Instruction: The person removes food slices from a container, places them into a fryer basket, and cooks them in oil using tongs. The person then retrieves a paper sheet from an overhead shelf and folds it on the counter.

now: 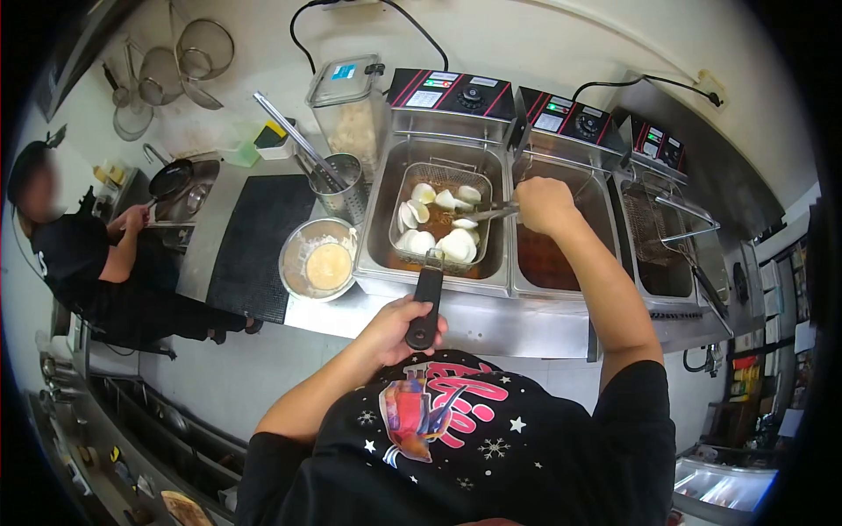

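The left hand (399, 331) clamps the basket's (397, 206) handle (427, 302) over the fryer's (478, 286) front edge; the right hand (545, 203) grips tongs (493, 212), tips seemingly among white pieces (456, 245), best turned gently.

- Black short-sleeved T-shirt (561, 456) of soft, creased fabric, covering the torso.
- Left sleeve (274, 478) and right sleeve (638, 394): plain black, loose, ending near the elbows.
- Chest print (410, 421): a colourful picture with red, orange and blue patches, its exact subject unclear.
- Lettering (456, 412): large, rounded, pink with pale edges, partly lost in folds and not fully readable.
- White stars (517, 425) and outlined white snowflakes (495, 448) scattered around the print.
- Left grip (399, 331) and right grip (544, 204): bare hands, with bare forearms.
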`<state>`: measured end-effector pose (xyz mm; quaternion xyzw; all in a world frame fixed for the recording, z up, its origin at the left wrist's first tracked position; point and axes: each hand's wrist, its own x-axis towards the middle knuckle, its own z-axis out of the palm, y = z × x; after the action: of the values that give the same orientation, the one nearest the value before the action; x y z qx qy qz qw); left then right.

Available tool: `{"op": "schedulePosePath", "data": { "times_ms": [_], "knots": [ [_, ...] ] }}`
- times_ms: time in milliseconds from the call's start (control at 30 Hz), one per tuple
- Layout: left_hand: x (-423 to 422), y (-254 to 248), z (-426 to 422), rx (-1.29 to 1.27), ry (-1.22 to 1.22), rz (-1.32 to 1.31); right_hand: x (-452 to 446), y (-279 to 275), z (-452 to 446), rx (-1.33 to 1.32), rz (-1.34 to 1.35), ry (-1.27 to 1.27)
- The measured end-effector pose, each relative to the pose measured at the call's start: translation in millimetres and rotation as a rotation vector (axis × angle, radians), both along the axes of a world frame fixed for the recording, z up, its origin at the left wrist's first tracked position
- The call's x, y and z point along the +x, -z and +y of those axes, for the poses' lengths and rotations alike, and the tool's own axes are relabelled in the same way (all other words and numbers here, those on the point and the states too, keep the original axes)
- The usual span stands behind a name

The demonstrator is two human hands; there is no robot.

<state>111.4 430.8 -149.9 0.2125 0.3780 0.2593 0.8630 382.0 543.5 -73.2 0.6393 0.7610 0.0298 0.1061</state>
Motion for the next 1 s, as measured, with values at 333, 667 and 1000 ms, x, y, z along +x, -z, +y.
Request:
{"op": "schedulePosePath", "data": {
  "times_ms": [333, 667, 1000],
  "knots": [
    [-6, 8, 14, 0.047, 0.007, 0.115, 6, -72, -31, 0.108, 0.020, 0.094],
    [-7, 6, 26, 0.085, 0.061, 0.075, -7, 3, -5, 0.036, 0.019, -0.114],
    [-27, -29, -19, 0.238, 0.085, 0.081, 11, -84, -73, 0.205, 0.191, -0.030]
  ]
}}
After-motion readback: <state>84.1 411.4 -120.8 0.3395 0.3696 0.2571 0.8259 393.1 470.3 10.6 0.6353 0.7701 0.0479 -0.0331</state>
